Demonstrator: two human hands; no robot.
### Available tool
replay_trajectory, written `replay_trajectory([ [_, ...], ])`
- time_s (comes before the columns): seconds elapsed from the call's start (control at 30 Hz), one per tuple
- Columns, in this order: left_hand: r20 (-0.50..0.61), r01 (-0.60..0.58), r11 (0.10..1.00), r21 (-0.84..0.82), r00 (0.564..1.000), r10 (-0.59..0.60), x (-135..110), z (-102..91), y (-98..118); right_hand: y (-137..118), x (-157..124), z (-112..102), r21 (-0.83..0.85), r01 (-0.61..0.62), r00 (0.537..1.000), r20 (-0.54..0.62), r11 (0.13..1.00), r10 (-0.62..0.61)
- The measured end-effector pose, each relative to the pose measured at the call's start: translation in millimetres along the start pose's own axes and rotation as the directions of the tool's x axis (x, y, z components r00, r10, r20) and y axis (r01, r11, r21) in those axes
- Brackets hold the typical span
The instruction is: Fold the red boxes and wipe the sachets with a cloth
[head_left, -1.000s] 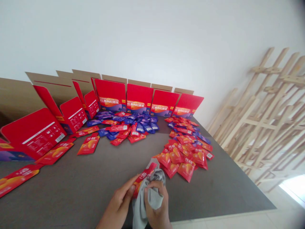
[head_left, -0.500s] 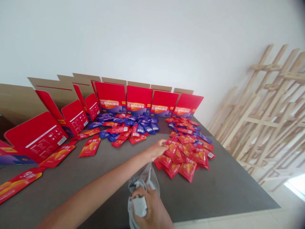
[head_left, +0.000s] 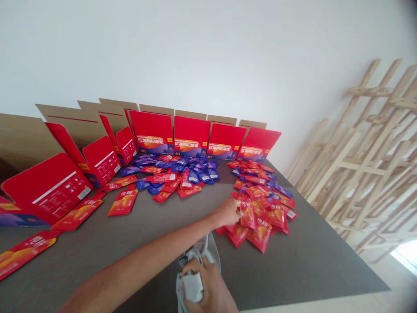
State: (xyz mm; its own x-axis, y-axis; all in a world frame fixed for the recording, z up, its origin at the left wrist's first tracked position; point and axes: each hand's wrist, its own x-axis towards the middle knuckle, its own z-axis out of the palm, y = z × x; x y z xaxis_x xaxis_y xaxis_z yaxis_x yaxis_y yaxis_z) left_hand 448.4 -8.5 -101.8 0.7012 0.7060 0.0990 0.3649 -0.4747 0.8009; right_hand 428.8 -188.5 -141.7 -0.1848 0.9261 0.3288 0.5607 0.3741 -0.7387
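Note:
My left hand [head_left: 228, 212] reaches across to the pile at the right, its fingers closed at the left edge of a red pouch [head_left: 246, 214] with orange fruit printed on it. More red pouches [head_left: 260, 232] lie beneath and around that one. Low in the middle, my right hand [head_left: 210, 282] is closed around a crumpled, see-through greyish plastic bag [head_left: 213, 250]. A whitish piece [head_left: 193, 287] shows between its thumb and fingers; what it is I cannot make out. My left forearm passes just above the bag.
Open red cartons [head_left: 192, 134] stand along the back and left of the dark grey table [head_left: 293, 269]. Purple pouches [head_left: 198, 167] mixed with red ones lie before them. Several red pouches [head_left: 124, 201] are spread at the left. Wooden easels [head_left: 368, 161] lean by the wall at right.
My left hand has moved a little right over the pile, and the red pouch at its fingers has shifted and now stands more upright. My right hand still grips the bag.

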Motion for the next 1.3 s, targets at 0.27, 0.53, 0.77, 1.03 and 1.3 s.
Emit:
replay_trajectory([
  [0.27, -0.264, 0.142, 0.913, 0.383, 0.964, -0.039, -97.7, -104.9, -40.7, 4.0, 0.4, 2.3, 0.036, 0.039, 0.999, -0.029, 0.999, -0.038],
  [0.53, -0.624, 0.806, 0.314, 0.502, 0.589, -0.514, -178.3, -199.8, -110.5, 8.9, 5.0, -2.2, 0.030, 0.115, 0.993, 0.008, 0.993, -0.115],
  [0.77, -0.620, 0.865, 0.315, 0.390, 0.500, -0.605, -193.9, -195.8, -124.1, 3.0, 5.6, -3.3, 0.034, 0.081, 0.997, -0.003, 0.996, -0.080],
  [1.03, -0.611, 0.867, 0.345, 0.358, 0.498, -0.616, -225.5, -188.4, -106.9, 5.4, 2.9, -1.5, 0.066, 0.114, 0.987, -0.125, 0.991, -0.105],
  [1.3, -0.387, 0.453, 0.881, -0.134, 0.795, -0.467, -233.3, -68.0, -42.7, 24.7, -5.7, 9.3, 0.107, 0.105, 0.908, -0.416, 0.989, -0.052],
])
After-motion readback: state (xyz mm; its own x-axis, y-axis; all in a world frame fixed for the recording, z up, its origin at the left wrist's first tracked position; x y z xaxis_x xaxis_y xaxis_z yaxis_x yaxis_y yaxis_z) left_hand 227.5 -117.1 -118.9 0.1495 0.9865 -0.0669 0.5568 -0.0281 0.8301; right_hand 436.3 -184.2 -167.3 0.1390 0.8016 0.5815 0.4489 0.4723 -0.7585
